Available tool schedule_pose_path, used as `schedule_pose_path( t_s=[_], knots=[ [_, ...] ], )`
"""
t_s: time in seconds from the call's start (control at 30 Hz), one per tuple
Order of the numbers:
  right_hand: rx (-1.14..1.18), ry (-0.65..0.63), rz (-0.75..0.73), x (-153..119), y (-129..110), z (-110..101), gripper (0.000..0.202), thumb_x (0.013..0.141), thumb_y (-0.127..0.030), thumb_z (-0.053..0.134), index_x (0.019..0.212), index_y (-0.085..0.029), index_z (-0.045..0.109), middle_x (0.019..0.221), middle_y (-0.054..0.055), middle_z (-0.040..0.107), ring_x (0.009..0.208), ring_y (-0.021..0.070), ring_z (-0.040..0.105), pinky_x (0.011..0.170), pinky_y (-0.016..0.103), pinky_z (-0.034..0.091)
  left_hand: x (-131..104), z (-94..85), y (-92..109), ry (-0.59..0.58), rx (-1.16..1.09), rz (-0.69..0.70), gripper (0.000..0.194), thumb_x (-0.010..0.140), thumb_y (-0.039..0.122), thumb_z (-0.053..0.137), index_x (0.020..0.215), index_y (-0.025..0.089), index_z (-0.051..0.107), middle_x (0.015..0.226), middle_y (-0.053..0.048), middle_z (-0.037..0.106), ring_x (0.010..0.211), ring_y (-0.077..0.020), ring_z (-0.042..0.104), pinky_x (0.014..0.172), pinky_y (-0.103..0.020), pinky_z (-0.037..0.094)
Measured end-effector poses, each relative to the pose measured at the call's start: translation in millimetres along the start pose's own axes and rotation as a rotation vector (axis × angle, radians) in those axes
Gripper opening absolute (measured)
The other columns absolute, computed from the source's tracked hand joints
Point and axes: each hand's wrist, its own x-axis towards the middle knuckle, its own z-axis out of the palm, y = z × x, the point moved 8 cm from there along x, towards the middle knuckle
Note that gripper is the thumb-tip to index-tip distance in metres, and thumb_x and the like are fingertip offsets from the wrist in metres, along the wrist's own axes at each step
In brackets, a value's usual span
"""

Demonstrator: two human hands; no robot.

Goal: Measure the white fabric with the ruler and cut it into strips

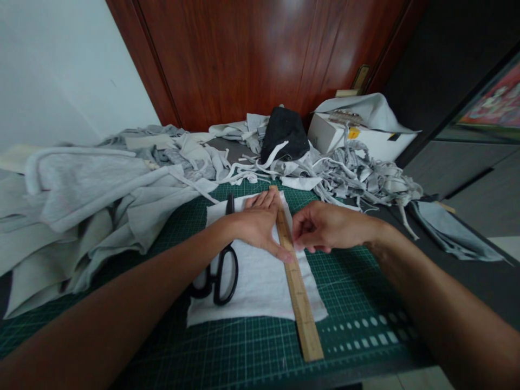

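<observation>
1. Wooden ruler, flat, pale yellow-brown, straight-edged: lies on the right part of a roughly rectangular piece of white cloth. Long axis runs away from the person, leaning a little: far end to the left, near end to the right.
2. Near end of ruler passes the cloth's near edge and rests over the green gridded cutting mat. Far end lies about at the cloth's far edge. A narrow margin of cloth shows along the ruler's right side.
3. Left hand: spread flat, palm down, gripping nothing. Fingers reach forward by the ruler's far part; thumb, splayed toward the person, rests on the ruler about midway along.
4. Right hand: curled, just right of the ruler at mid-length, thumb and forefinger drawn together by the cloth's right margin. Cannot tell whether anything is pinched between them.
5. Black-handled scissors: on the cloth's left part, handle loops toward the person, other end pointing away; left wrist crosses above, hiding the middle.
6. Surroundings: heap of grey and off-white fabric pieces at left; black cloth bundle beyond the mat; tangle of grey fabric strips right of it, before a white box. Reddish-brown wooden door behind.
</observation>
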Motion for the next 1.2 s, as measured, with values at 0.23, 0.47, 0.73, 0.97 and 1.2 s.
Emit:
schedule_pose_path(
  t_s=[0.23, 0.47, 0.73, 0.97, 1.2],
  knots=[
    [-0.061, 0.252, -0.053, 8.0, 3.1, -19.2, 0.012, 0.077, -0.009, 0.067, 0.073, -0.020, 0.063, 0.055, -0.004, 0.065, 0.041, 0.0104, 0.054, 0.039, 0.020, 0.040, -1.2, -1.0, 0.7, -0.021, 0.011, -0.008, 0.170, 0.051, 0.101, 0.060, 0.165, -0.003, -0.011, 0.171, -0.024, -0.022, 0.163, -0.0419, -0.016, 0.132, -0.050, -0.001],
    [-0.135, 0.305, 0.010, 11.5, 4.4, -17.9, 0.018, 0.078, -0.003, 0.064, 0.073, -0.020, 0.061, 0.054, -0.004, 0.065, 0.042, 0.0120, 0.058, 0.040, 0.021, 0.041, -0.8, -1.7, 1.7, 0.000, -0.001, 0.010, 0.168, 0.050, 0.101, 0.060, 0.168, 0.004, -0.009, 0.173, -0.024, -0.019, 0.163, -0.0428, -0.014, 0.131, -0.055, 0.002],
    [-0.143, 0.202, 0.020, 8.5, -2.0, -6.6, 0.016, 0.076, -0.003, 0.062, 0.072, -0.019, 0.061, 0.053, -0.005, 0.063, 0.043, 0.0102, 0.056, 0.042, 0.019, 0.040, -0.8, -1.6, 1.9, -0.013, 0.012, -0.002, 0.171, 0.049, 0.102, 0.060, 0.166, -0.003, -0.009, 0.171, -0.026, -0.020, 0.163, -0.0426, -0.016, 0.131, -0.056, 0.003],
    [-0.107, 0.174, 0.015, 5.1, 0.1, -8.2, 0.010, 0.075, -0.008, 0.065, 0.074, -0.018, 0.064, 0.058, -0.004, 0.065, 0.042, 0.0099, 0.056, 0.040, 0.020, 0.039, -0.6, 0.1, 0.6, -0.013, 0.009, 0.001, 0.167, 0.053, 0.099, 0.060, 0.166, -0.003, -0.010, 0.171, -0.025, -0.021, 0.162, -0.0443, -0.015, 0.132, -0.054, 0.001],
    [-0.131, 0.066, 0.053, 4.7, -0.1, 3.3, 0.009, 0.074, -0.010, 0.064, 0.071, -0.018, 0.063, 0.056, -0.003, 0.064, 0.043, 0.0098, 0.055, 0.040, 0.020, 0.037, 0.4, 1.0, 0.4, -0.019, 0.012, -0.007, 0.168, 0.053, 0.099, 0.062, 0.166, -0.003, -0.011, 0.171, -0.025, -0.023, 0.163, -0.0424, -0.016, 0.132, -0.052, 0.001]
  ],
)
